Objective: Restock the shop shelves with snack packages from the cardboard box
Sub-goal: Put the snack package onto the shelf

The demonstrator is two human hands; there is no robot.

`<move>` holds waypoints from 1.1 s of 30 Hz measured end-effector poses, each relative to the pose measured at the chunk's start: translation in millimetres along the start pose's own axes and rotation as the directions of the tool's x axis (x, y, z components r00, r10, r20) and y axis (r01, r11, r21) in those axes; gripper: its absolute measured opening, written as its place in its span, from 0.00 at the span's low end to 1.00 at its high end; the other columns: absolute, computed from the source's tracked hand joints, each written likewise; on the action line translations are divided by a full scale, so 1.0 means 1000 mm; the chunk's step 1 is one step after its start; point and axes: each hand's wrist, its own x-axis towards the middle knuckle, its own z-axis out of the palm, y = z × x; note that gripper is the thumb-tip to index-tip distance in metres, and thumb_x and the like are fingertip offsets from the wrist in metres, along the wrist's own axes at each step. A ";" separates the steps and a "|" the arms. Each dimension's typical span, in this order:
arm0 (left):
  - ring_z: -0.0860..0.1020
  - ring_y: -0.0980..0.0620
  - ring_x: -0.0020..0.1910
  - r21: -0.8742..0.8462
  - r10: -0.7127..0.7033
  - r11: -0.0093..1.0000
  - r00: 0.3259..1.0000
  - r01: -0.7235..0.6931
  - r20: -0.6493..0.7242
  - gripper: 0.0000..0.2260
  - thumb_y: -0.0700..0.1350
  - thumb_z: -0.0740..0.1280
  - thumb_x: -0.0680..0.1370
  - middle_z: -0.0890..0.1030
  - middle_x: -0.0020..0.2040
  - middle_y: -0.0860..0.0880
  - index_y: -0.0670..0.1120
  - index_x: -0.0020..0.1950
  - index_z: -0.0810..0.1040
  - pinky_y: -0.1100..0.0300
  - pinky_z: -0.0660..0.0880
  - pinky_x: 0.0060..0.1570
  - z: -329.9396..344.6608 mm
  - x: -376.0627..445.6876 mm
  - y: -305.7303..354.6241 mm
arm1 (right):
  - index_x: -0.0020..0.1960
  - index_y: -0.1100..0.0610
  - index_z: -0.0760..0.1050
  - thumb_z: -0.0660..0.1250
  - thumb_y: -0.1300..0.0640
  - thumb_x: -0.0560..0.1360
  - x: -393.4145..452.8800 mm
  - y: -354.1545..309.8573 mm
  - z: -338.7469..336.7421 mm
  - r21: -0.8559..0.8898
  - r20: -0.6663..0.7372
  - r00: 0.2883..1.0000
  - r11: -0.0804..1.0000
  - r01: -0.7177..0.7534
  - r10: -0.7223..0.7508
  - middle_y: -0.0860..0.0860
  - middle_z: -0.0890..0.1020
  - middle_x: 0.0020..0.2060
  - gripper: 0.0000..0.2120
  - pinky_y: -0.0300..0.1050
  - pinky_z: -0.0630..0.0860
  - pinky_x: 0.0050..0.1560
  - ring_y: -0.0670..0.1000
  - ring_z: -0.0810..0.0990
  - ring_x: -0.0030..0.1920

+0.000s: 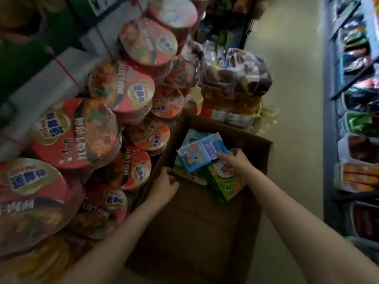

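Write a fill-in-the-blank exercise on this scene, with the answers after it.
1. The right hand grips a ____ snack box inside the cardboard box.
2. The left hand holds the cardboard box's ____ wall.
3. A green snack box lies ____ the blue one.
4. Red instant noodle bowls are piled to the box's ____.

Answers: blue; left; under; left

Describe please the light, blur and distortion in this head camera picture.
Head view: dim light, the cardboard box interior dark; the shelves at the right edge soft and blurred; wide-angle bending curves the noodle bowls; the blue package under the right hand stays readable.
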 end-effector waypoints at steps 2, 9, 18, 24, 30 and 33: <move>0.74 0.52 0.51 -0.030 0.022 0.999 1.000 -0.021 0.007 0.20 0.39 0.62 0.78 0.74 0.60 0.46 0.44 0.69 0.62 0.63 0.69 0.45 0.003 0.010 -0.004 | 0.74 0.56 0.52 0.73 0.51 0.70 0.019 0.001 0.015 0.086 -0.028 0.998 0.994 -0.060 0.063 0.58 0.69 0.65 0.42 0.48 0.79 0.47 0.57 0.75 0.58; 0.75 0.50 0.58 -0.013 0.203 0.979 0.979 -0.204 -0.021 0.19 0.37 0.62 0.77 0.72 0.60 0.51 0.48 0.67 0.65 0.61 0.72 0.51 0.008 0.022 0.012 | 0.60 0.59 0.65 0.76 0.61 0.67 0.041 0.010 0.036 0.286 -0.049 0.997 0.957 -0.047 0.063 0.57 0.76 0.57 0.27 0.48 0.79 0.41 0.56 0.79 0.50; 0.72 0.47 0.63 0.075 0.342 0.938 0.938 -0.338 -0.059 0.27 0.45 0.68 0.75 0.63 0.68 0.45 0.45 0.71 0.60 0.51 0.71 0.62 0.014 -0.002 0.091 | 0.45 0.55 0.73 0.77 0.59 0.65 -0.054 -0.027 -0.063 -0.359 0.005 0.904 0.843 0.400 -0.427 0.49 0.75 0.42 0.15 0.38 0.72 0.38 0.48 0.75 0.43; 0.81 0.56 0.39 -0.223 0.432 0.901 0.810 -0.371 0.396 0.32 0.46 0.72 0.72 0.76 0.60 0.49 0.46 0.72 0.61 0.63 0.76 0.33 0.075 -0.080 0.196 | 0.52 0.63 0.75 0.75 0.66 0.66 -0.174 -0.025 -0.227 -0.412 0.016 0.829 0.751 0.515 -0.559 0.53 0.74 0.48 0.16 0.27 0.71 0.30 0.45 0.73 0.38; 0.79 0.54 0.43 -0.337 0.697 0.701 0.504 -0.628 0.510 0.22 0.44 0.74 0.70 0.77 0.57 0.47 0.51 0.60 0.69 0.64 0.74 0.34 0.168 -0.216 0.311 | 0.52 0.57 0.74 0.75 0.61 0.68 -0.317 0.043 -0.390 -0.452 -0.192 0.745 0.732 0.510 -0.638 0.48 0.75 0.48 0.15 0.31 0.69 0.44 0.45 0.73 0.50; 0.79 0.48 0.48 -0.436 0.776 0.608 0.383 -0.664 0.500 0.33 0.54 0.76 0.58 0.78 0.55 0.46 0.46 0.60 0.72 0.59 0.76 0.39 0.221 -0.295 0.364 | 0.56 0.62 0.74 0.71 0.68 0.70 -0.388 0.096 -0.464 -0.282 -0.440 0.616 0.752 0.596 -0.653 0.50 0.75 0.45 0.16 0.28 0.73 0.40 0.46 0.74 0.45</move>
